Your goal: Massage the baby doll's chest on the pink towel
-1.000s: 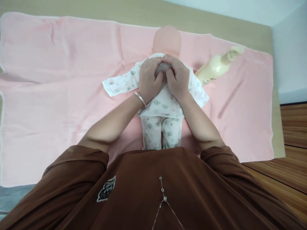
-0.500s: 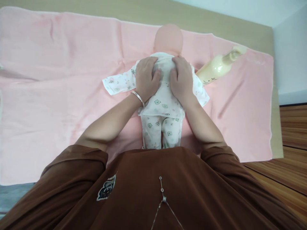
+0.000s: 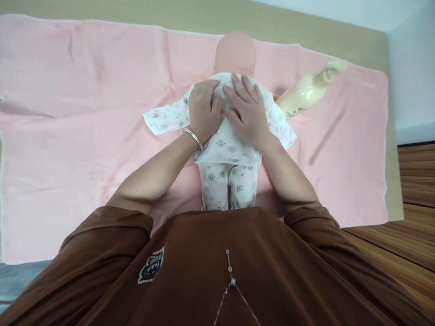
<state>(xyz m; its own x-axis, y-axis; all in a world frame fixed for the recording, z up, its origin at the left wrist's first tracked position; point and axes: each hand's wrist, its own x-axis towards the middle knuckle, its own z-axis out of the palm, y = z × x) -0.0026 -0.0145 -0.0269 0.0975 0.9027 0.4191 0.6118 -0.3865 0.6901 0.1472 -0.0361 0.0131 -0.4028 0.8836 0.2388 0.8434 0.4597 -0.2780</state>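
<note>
A baby doll (image 3: 235, 50) lies on its back on a pink towel (image 3: 84, 113), head away from me, dressed in a white printed suit (image 3: 226, 176). My left hand (image 3: 203, 111), with a silver bangle on the wrist, rests on the left of the doll's chest, fingers curled onto the cloth near the collar. My right hand (image 3: 247, 112) lies flat on the chest with fingers stretched out toward the neck. The two hands touch at the middle of the chest.
A cream-coloured bottle (image 3: 306, 93) lies on the towel to the right of the doll, beside its sleeve. The towel covers a light wooden table (image 3: 392, 181) whose right edge borders a darker wood floor. My brown shirt fills the bottom of the view.
My hands were cupped together at the doll's collar, then parted to either side of the chest. Now the right hand has flattened and slid to the middle, meeting the left.
</note>
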